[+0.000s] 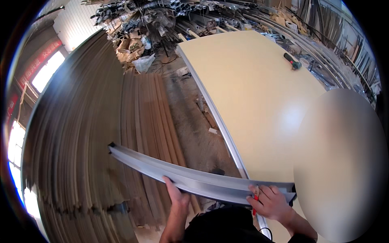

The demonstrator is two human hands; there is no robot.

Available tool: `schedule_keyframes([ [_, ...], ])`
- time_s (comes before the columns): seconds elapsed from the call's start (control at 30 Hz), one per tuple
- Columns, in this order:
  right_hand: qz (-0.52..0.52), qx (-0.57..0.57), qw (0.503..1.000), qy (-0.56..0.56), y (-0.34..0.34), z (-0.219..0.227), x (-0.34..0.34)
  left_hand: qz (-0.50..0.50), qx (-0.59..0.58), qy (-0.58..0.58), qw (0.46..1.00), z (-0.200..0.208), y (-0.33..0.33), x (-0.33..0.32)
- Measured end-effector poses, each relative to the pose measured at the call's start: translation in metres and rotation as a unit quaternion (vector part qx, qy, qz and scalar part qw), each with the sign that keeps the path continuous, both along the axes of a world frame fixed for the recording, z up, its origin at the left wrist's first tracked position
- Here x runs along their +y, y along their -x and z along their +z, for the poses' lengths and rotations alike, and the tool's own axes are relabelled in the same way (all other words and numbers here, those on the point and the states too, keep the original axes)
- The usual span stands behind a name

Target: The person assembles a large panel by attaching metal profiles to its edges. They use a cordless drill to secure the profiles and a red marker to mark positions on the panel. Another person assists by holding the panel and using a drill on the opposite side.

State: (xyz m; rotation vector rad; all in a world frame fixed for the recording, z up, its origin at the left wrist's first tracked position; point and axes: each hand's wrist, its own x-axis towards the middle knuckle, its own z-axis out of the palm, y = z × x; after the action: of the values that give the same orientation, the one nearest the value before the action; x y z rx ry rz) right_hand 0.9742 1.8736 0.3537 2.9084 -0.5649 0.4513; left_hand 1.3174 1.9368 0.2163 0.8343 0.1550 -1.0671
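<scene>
A long silver metal profile (pixel 178 171) with dark end pieces lies crosswise in front of me, held at a slant. Its left end reaches out over the stacked boards, while its right end lies over the pale panel's near edge. My left hand (pixel 177 194) grips the profile's lower edge near its middle, thumb on the face. Close to the right end, my right hand (pixel 270 201) closes over the profile. A slim tool with a red handle (pixel 255 205) sticks out between its fingers; its exact kind is unclear.
A large pale yellow panel (pixel 243 93) with a silver edge extends ahead on the right, carrying a green and black power tool (pixel 291 61). Tall stacked boards (pixel 77 125) and brown strips (pixel 150 113) stand left. Piled metal profiles (pixel 194 16) fill the back. A blurred patch hides the right side.
</scene>
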Motion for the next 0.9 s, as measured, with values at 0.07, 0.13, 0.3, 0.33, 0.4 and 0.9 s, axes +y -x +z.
schedule_keyframes([
  [0.07, 0.027, 0.012, 0.998, 0.053, -0.047, 0.010, -0.080, 0.040, 0.015, 0.028, 0.999, 0.003, -0.047, -0.067],
  [0.13, 0.000, -0.030, 0.999, -0.035, -0.089, 0.017, -0.153, 0.053, 0.044, 0.036, 0.997, 0.015, -0.085, -0.133],
  [0.3, -0.078, -0.081, 0.994, -0.014, -0.149, 0.024, -0.308, -0.008, 0.075, 0.028, 0.997, 0.042, -0.150, -0.278],
  [0.33, -0.076, -0.063, 0.995, -0.026, -0.170, 0.027, -0.334, -0.014, 0.089, 0.049, 0.995, 0.038, -0.171, -0.297],
  [0.4, -0.094, -0.026, 0.994, -0.043, -0.199, 0.028, -0.384, -0.049, 0.116, 0.092, 0.988, 0.020, -0.196, -0.341],
  [0.9, -0.296, -0.124, 0.947, -0.013, -0.341, 0.000, -0.765, -0.147, -0.131, -0.006, 0.980, 0.067, -0.426, -0.736],
])
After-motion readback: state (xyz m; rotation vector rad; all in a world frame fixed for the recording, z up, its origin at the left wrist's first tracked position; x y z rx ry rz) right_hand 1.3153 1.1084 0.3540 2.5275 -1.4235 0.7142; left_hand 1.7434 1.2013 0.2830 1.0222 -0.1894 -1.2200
